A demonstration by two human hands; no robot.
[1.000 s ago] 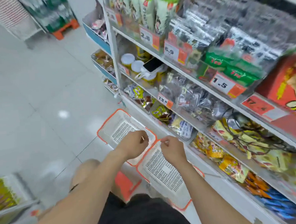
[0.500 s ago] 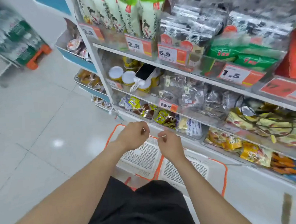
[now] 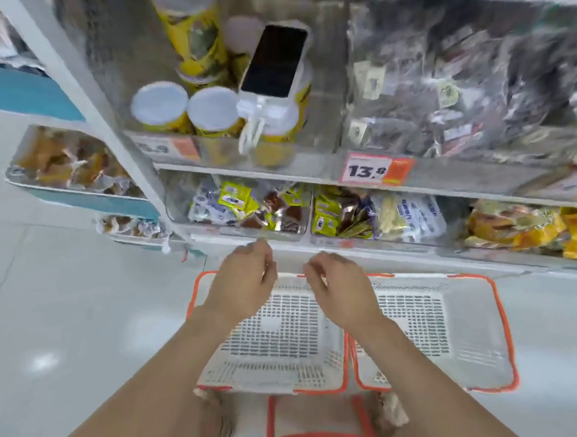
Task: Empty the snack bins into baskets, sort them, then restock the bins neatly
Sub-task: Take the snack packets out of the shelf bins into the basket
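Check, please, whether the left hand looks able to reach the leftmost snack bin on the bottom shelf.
Probably yes: the left hand hovers close in front of the bin, holding nothing visible, and nothing lies between them.

Baskets [image 3: 283, 355]: white, with orange rims and a grid of dark slots across the base. Price tag [image 3: 376, 169]: white, black digits, orange block. Cans [image 3: 215, 112]: yellow, with white lids. Phone [image 3: 276, 60]: black screen, white case. Packets [image 3: 238, 201]: yellow-green, brown and white. Bags [image 3: 520, 226]: orange and yellow. Floor [image 3: 64, 302]: glossy pale grey.
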